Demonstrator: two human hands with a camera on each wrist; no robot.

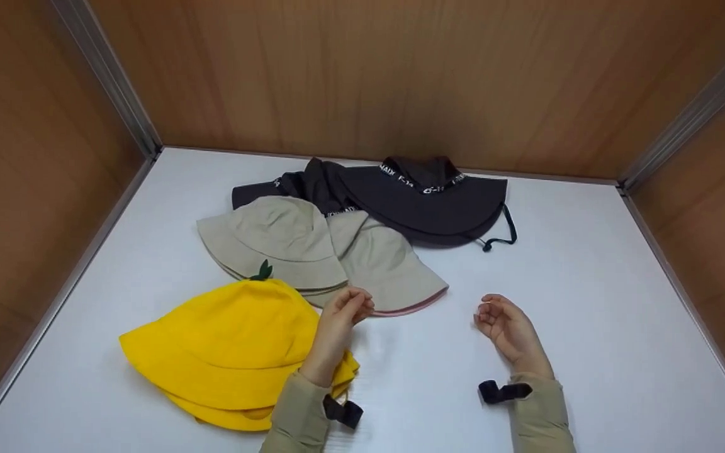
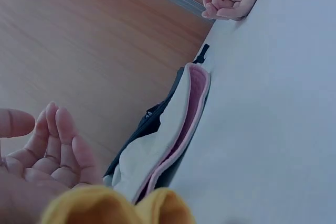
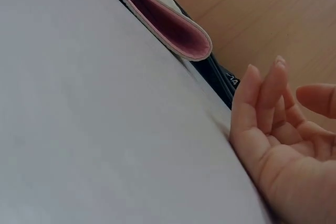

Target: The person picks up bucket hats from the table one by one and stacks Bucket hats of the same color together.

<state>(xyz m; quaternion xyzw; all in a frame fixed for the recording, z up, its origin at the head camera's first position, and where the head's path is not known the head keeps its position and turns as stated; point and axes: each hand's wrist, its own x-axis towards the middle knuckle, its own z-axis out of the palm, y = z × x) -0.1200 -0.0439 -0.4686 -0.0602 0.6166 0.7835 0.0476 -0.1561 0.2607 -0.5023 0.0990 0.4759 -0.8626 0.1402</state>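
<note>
Ref. = yellow hat (image 1: 230,346), on white table (image 1: 595,302); green leaf tab (image 1: 264,271) at its crown. Brim edges layered; poss. >1 nested, can't tell count.

L hand (image 1: 339,322): by ref.'s R side, forearm crossing it; fingers loosely bent, thumb near tips, nothing held. R hand (image 1: 513,333): well R of ref., fingers half-curled, relaxed, also empty.

Front beige hat (image 1: 281,236): just beyond ref. Pink-edged beige hat (image 1: 384,267): beyond & R of ref., partly under front one. Dark hats (image 1: 422,204): farthest beyond ref., lettered bands, cord (image 1: 511,223) loose at R end.

Handling (my judgement): cloth looks floppy, so pinch brims both sides w/ two hands, not crown, else creases. Take layered edges tog. so inner ones don't slip. Keep L sleeve (image 1: 299,412) clear of ref.'s brim, else drag. Watch cord for snags.
</note>
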